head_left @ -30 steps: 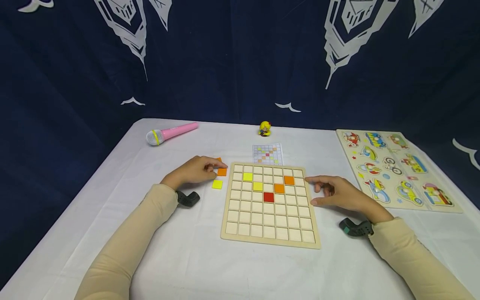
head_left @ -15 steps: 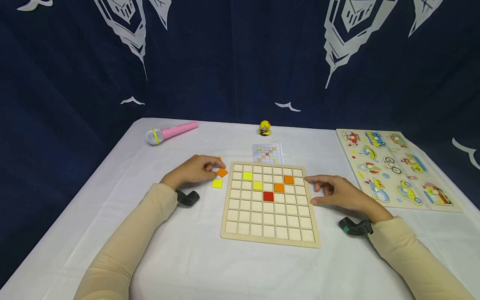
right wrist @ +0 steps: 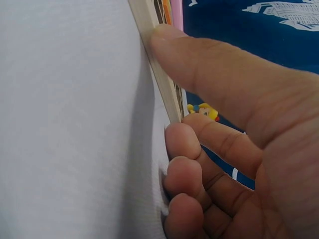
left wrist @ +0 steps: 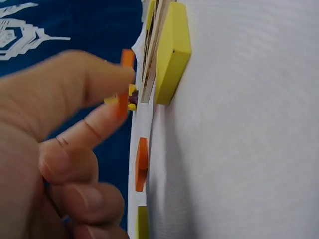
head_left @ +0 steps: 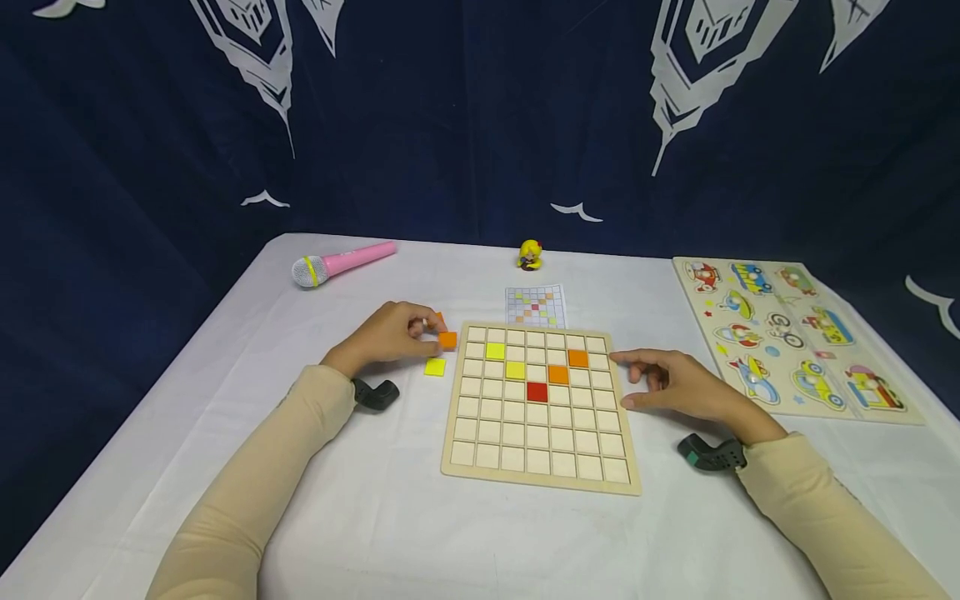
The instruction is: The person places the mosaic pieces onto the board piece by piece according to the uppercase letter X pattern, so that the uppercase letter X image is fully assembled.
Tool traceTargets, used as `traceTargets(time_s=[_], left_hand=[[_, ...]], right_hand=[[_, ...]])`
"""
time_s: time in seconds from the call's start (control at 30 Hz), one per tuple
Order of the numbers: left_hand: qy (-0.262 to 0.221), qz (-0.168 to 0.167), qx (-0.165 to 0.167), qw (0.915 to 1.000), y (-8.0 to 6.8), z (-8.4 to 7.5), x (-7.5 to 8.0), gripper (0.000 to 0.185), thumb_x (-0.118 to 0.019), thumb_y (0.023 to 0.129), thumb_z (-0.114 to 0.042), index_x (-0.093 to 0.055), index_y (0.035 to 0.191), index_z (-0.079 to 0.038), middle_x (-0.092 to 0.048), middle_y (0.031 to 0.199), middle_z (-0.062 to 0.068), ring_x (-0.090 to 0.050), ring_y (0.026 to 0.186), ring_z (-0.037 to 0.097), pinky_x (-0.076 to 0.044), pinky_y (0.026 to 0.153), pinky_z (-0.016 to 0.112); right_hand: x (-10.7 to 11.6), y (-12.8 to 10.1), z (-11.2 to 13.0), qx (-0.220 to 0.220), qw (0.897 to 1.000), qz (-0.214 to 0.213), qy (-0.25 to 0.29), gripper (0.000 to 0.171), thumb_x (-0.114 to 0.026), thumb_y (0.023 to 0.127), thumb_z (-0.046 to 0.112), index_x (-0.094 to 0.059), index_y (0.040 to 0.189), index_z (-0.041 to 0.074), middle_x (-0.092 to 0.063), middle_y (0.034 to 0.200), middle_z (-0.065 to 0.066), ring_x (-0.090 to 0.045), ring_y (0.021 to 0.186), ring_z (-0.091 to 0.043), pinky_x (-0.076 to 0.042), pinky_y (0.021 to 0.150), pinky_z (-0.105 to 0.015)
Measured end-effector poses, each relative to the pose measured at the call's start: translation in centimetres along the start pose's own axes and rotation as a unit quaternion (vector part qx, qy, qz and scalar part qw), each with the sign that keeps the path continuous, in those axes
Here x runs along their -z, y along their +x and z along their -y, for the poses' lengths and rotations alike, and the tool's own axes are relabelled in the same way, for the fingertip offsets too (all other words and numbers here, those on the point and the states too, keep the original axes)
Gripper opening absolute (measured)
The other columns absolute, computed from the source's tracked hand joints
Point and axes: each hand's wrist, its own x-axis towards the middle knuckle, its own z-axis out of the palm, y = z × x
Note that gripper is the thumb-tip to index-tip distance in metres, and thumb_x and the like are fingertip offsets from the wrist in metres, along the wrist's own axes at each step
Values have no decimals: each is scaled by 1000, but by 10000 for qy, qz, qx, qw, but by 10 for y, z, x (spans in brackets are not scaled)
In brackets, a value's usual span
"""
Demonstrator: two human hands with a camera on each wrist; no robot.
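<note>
My left hand (head_left: 393,335) pinches a square orange tile (head_left: 448,339) between thumb and index finger, lifted off the cloth; its edge (left wrist: 127,58) shows in the left wrist view. Close by lie a yellow tile (head_left: 434,367) and another orange tile (left wrist: 142,164), partly hidden in the head view. The wooden grid board (head_left: 541,485) lies to the right, with two yellow tiles, a red tile (head_left: 537,392) and two orange tiles in its squares. My right hand (head_left: 678,383) rests its thumb and index finger against the board's right edge, the other fingers loosely bent.
Behind the board lie a small printed pattern card (head_left: 536,307) and a yellow-haired figurine (head_left: 529,256). A pink toy microphone (head_left: 345,265) is at the back left. A picture puzzle board (head_left: 787,337) lies at the right, and a dark curtain hangs behind the table.
My left hand has picked up the orange tile, turned it and raised it slightly toward the board. The right hand stays at the board's edge.
</note>
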Motion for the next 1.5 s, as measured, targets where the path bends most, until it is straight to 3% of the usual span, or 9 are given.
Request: traceTargets(time_s=[0.53,0.87,1.17,1.5], left_hand=[[275,174,-313,9990,-3,-37,-15,27,-87,87,-28,-80,111,-17,-40,67,-7,-39,65,12,-30,66,31],[506,574,-662,9949,-8,-60,-32,26,-86,86,-28,-80,110,-18,-40,64,-10,-37,61,7,-28,61,26],[684,707,-915,9909,-12,-75,-42,23,-85,87,-30,-80,108,-21,-35,60,-11,-37,61,6,-26,60,26],[799,818,-1124,9871,-15,-84,-56,25,-89,86,-32,-81,107,-21,-41,59,-13,-43,61,4,-30,59,26]], right_hand=[[0,1,0,12,10000,-12,-47,65,-90,87,7,-61,143,-10,-60,101,-5,-48,71,-11,-42,64,-26],[-1,1,-1,-10,9999,-10,-101,66,-90,87,8,-61,143,-10,-60,101,-5,-48,72,-11,-42,64,-26],[-1,1,0,-29,10000,-8,-65,66,-90,87,8,-61,143,-10,-60,101,-5,-47,72,-10,-42,64,-26],[-1,1,0,21,10000,-7,-55,66,-90,87,7,-61,144,-10,-60,101,-5,-48,71,-10,-42,63,-26]])
